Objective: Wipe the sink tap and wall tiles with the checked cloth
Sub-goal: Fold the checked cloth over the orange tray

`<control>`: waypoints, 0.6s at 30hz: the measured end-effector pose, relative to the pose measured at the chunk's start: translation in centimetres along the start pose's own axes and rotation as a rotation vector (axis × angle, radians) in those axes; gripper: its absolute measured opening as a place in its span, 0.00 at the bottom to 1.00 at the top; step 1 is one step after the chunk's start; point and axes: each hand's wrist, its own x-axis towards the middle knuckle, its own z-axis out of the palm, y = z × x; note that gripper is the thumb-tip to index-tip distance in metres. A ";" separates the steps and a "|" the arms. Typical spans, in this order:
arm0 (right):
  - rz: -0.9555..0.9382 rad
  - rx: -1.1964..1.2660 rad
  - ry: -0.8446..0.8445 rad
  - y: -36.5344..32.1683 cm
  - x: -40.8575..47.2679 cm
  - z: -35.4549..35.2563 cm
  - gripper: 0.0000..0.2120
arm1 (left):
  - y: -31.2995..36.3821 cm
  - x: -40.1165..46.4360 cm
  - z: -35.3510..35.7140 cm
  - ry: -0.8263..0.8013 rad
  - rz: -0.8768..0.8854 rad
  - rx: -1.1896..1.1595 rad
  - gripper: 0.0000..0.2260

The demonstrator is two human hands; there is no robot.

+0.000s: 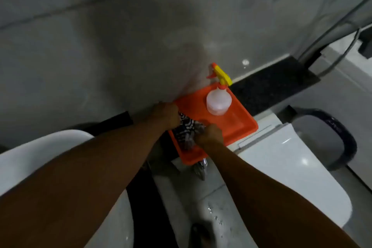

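The checked cloth (187,130), dark and white, lies bunched in the left part of an orange tray (244,122) on the ledge. My left hand (166,113) grips its far end by the wall. My right hand (211,135) grips its near end. A chrome tap part (202,168) pokes out below the tray's front edge. The grey wall tiles (120,46) rise behind the tray. The white sink (40,153) curves at the lower left, partly hidden by my left forearm.
A translucent spray bottle (218,101) with a yellow and orange trigger stands in the tray's far corner. A white toilet cistern (281,167) sits right of the tray, with a dark bin (342,141) beyond. A black ledge (271,82) runs along the wall.
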 end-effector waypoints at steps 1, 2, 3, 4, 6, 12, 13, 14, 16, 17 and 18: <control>0.010 0.009 -0.035 0.1 1.2 0.5 0.22 | 0.1 0.9 0.7 -0.030 -0.016 -0.013 0.25; 0.009 0.008 -0.056 0.1 2.0 0.9 0.27 | 0.3 1.6 1.0 -0.037 -0.042 -0.015 0.31; 0.004 -0.005 -0.084 -0.2 2.6 1.3 0.31 | 0.2 2.2 1.6 -0.054 -0.066 -0.010 0.37; -0.002 -0.023 -0.098 -0.5 3.1 1.5 0.35 | 0.4 2.3 1.7 -0.067 -0.114 -0.013 0.41; -0.020 -0.072 -0.089 -0.7 4.2 2.5 0.36 | 0.9 3.5 2.6 -0.107 -0.172 0.005 0.40; 0.024 0.069 -0.119 -0.9 5.4 1.7 0.18 | 1.6 4.4 1.4 -0.109 -0.238 -0.283 0.33; 0.037 0.111 -0.117 -1.3 5.3 0.7 0.17 | 1.4 4.0 0.8 -0.068 -0.247 -0.419 0.31; 0.024 0.140 -0.109 -1.9 4.9 -0.6 0.16 | 1.0 3.4 -0.1 -0.024 -0.251 -0.570 0.29; -0.060 0.162 -0.091 -3.4 3.7 -3.4 0.16 | 0.1 1.5 -2.1 0.027 -0.276 -0.916 0.22; -0.121 0.166 -0.087 -4.5 2.6 -4.9 0.17 | -0.4 0.1 -3.4 0.043 -0.288 -1.063 0.20; -0.183 0.167 -0.092 -5.7 1.3 -6.3 0.17 | -1.0 -1.3 -4.8 0.054 -0.295 -1.177 0.19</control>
